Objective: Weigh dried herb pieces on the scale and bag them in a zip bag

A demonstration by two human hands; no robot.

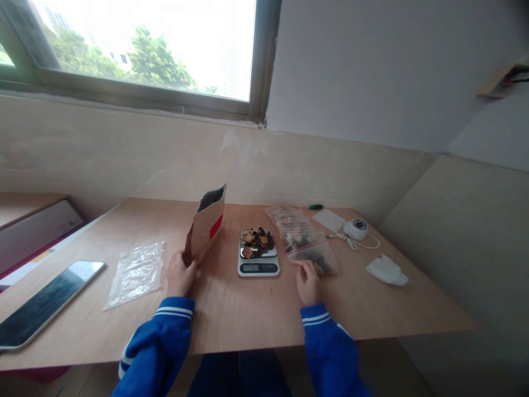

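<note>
Fingers of the left hand (pixel 181 274) grip the paper bag (pixel 205 229) at its near end, left of the scale (pixel 259 269); right of the scale, fingers of the right hand (pixel 308 282) curl together at the nearest zip bag (pixel 317 256), grip not discernible; dried pieces (pixel 257 241) lie on the scale

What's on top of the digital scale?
A loose heap of dried pieces, some tan and some dark brown, lies on the scale. The heap covers much of the weighing surface, so whatever is directly beneath it cannot be seen.
</note>
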